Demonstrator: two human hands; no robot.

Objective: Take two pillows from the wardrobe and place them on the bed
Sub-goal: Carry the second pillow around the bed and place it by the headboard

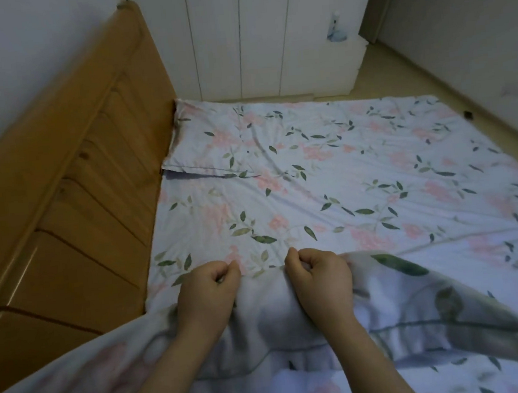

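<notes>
One flat pillow (209, 141) in a pale floral case lies at the far left of the bed (374, 173), against the wooden headboard (72, 187). A second pillow (293, 315) in the same floral fabric is right in front of me, low in the view. My left hand (208, 290) and my right hand (319, 277) are both closed on its far edge, a short gap between them. The white wardrobe (256, 33) stands beyond the bed with its doors closed.
The bed sheet has the same flower and leaf print as the pillows. A strip of light floor (397, 68) runs along the right side of the bed to a wall. A small dark object (467, 114) lies on that floor.
</notes>
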